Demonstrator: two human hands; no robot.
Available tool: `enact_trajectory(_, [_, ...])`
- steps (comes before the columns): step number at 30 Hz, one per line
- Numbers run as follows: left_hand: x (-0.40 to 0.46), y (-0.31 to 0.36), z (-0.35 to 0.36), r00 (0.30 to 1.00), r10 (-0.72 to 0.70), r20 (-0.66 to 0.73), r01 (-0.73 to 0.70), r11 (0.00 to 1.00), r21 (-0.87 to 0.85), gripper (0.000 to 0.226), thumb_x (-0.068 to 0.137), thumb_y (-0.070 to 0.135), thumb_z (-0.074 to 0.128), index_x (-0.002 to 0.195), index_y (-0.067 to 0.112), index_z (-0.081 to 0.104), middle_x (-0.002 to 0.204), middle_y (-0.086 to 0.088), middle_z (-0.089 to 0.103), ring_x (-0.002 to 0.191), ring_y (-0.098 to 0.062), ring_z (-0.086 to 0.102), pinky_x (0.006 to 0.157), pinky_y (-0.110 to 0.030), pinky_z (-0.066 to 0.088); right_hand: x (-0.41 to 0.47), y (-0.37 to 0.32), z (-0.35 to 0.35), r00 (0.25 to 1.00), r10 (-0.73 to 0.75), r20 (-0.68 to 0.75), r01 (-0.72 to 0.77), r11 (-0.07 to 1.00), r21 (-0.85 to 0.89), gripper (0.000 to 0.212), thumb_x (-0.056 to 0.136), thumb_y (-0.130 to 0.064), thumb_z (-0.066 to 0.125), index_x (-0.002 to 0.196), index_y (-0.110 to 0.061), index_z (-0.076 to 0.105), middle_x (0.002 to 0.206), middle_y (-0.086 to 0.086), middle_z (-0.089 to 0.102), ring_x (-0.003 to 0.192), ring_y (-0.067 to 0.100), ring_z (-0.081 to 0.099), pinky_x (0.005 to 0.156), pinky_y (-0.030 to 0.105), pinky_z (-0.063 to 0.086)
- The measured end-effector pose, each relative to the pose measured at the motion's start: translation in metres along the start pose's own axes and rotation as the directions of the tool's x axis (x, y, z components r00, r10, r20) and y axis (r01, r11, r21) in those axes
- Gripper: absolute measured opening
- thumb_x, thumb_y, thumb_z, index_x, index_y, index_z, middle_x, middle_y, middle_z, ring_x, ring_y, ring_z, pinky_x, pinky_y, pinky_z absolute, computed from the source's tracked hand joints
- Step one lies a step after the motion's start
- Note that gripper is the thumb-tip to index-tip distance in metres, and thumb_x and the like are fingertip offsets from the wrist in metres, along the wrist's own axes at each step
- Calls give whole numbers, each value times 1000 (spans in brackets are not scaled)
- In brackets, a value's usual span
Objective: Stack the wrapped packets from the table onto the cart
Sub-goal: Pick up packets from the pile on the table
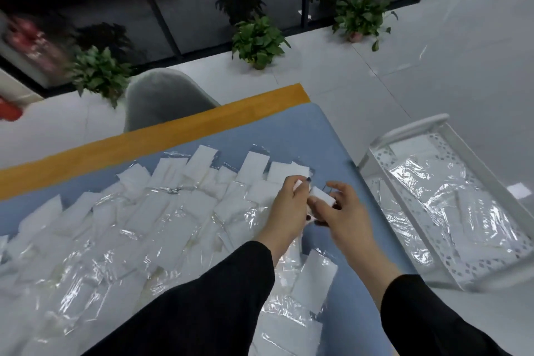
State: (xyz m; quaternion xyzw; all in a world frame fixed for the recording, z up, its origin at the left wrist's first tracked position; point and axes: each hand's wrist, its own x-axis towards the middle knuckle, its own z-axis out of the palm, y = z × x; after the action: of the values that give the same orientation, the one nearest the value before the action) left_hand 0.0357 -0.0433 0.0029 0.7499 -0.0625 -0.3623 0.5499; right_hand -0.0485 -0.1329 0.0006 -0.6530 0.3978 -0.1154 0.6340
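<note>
Right now both hands meet over the far right part of the blue table (332, 136), each curled round a small white wrapped packet: the left hand (289, 205) pinches one (297, 184) between thumb and fingertips, and the right hand (342, 211) holds another (322, 195) just beside it, the two packets nearly touching. The step in hand looks like gathering a small handful before carrying it across to the white cart (474, 274), which stands just beside the table's right edge. To do it well, I would square the two packets flat against each other so the slippery film does not let one slide out, then grip them by the padded middle and not by the loose plastic tails, and lay them down flat on the packets already in the tray (450, 199) instead of dropping them. As for counts: two hands, two packets in hand, one cart, and one grey chair (164, 95) behind the table. The spread of packets (138, 220) left on the table overlaps too much to count exactly; it runs to several dozen. Three potted plants (258, 40) stand on the floor along the dark glass wall.
</note>
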Motion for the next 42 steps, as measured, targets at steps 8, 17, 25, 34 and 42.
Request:
enact_trajectory(8, [-98,18,-160,923,-58,-381,-117,900,-420,24,102,28,60,126,27,58,121,-8,68,100,-19,74,88,-39,61,-62,-103,139,869,-118,481,190,976,-103,15,100,-24,59,99,-33,71,89,-7,68,91,11,66,86,31,54])
enact_trajectory(17, [-275,-50,-359,608,-248,-754,-377,745,-550,28,96,13,66,122,23,65,120,-15,71,90,-23,74,77,-28,60,-222,-137,348,420,-62,906,218,975,-35,12,95,-10,65,104,-15,70,81,2,64,82,18,73,87,35,60])
enact_trajectory(25, [-404,-102,-517,333,-344,-878,-517,712,-475,28,95,8,68,122,15,63,117,-14,70,82,-22,70,78,-30,60,-367,-141,533,217,-22,976,335,941,-54,26,95,-16,68,121,-16,68,93,14,70,66,15,68,60,33,59])
enact_trajectory(34, [-493,-189,-803,172,-337,-925,-599,710,-370,18,95,18,70,112,25,68,102,-1,75,83,-15,74,76,-27,60,-513,-141,849,46,-29,999,464,886,5,33,100,-16,57,132,-27,55,105,5,69,75,23,67,67,32,57])
enact_trajectory(42, [-564,-386,-1067,-64,-664,-745,-632,605,-484,20,104,12,46,120,8,58,101,-9,56,84,-21,58,79,-36,47,-594,-52,1154,12,105,994,627,774,-89,35,93,-18,68,127,-15,61,97,7,69,57,19,59,63,34,49])
